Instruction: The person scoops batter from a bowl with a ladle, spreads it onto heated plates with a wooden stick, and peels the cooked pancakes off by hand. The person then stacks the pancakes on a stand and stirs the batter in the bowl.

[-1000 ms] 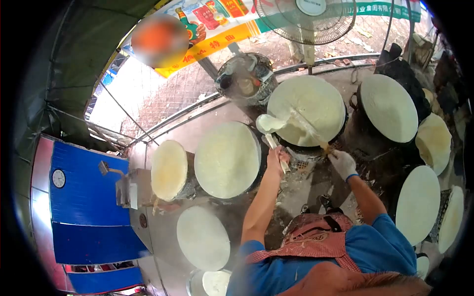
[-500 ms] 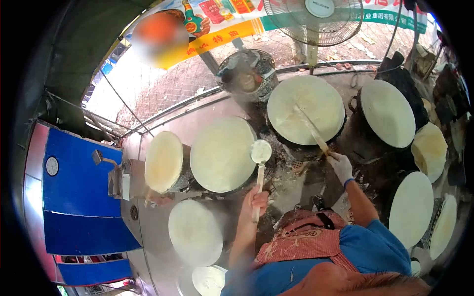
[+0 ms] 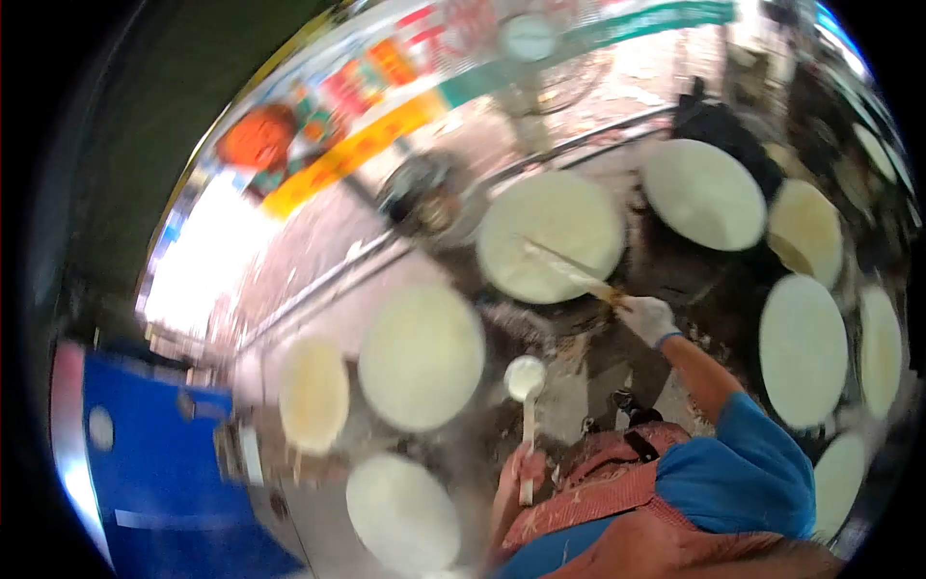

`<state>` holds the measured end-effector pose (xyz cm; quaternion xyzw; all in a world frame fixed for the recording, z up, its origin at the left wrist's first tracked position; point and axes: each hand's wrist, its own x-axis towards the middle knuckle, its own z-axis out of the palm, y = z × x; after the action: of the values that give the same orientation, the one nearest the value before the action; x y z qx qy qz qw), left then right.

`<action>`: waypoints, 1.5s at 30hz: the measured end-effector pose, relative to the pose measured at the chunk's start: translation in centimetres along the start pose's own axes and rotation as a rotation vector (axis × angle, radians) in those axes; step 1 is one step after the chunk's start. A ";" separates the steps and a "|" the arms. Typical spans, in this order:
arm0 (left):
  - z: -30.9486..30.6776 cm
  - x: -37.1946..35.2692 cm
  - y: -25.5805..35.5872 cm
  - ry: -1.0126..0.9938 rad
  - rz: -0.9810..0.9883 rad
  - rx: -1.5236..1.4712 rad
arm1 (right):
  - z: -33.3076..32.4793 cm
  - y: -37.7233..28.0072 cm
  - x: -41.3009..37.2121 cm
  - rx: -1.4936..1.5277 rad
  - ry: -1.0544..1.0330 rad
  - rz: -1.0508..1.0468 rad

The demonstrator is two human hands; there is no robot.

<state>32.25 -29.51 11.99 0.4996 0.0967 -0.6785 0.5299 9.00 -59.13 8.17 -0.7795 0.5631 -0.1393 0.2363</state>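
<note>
My left hand, bare, grips the handle of a ladle whose round bowl holds pale batter. My right hand, in a whitish glove with a blue band at the wrist, is closed round the end of a long flat spreader. The spreader's blade lies over the round griddle at the top centre, which is covered with a pale layer. The ladle is left of and below that griddle, apart from it. Left of the ladle lies another pale-covered griddle.
More round griddles stand around: a browner one at left, one lower left, one upper right and one at right. A metal drum stands behind. A blue panel is at far left.
The view has turned, so the griddles and banner are shifted and tilted. The ladle now hangs farther from the left griddle. The spreader remains over the top-centre griddle, at a slightly different angle.
</note>
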 end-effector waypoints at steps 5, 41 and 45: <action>-5.4 4.3 -1.8 -0.161 -0.412 0.070 | 4.5 0.9 -3.8 0.522 -0.167 0.163; 23.3 1.6 -33.8 -0.220 -1.953 0.744 | 7.8 2.9 -84.2 -0.255 0.828 1.998; 21.0 -0.1 -35.2 -0.263 -1.924 0.730 | 6.4 0.9 -85.5 -0.086 0.835 1.799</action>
<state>-8.56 -28.54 8.20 0.2633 0.1845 -0.8520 -0.4132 -16.63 22.64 6.47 0.0420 0.9876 -0.1510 0.0081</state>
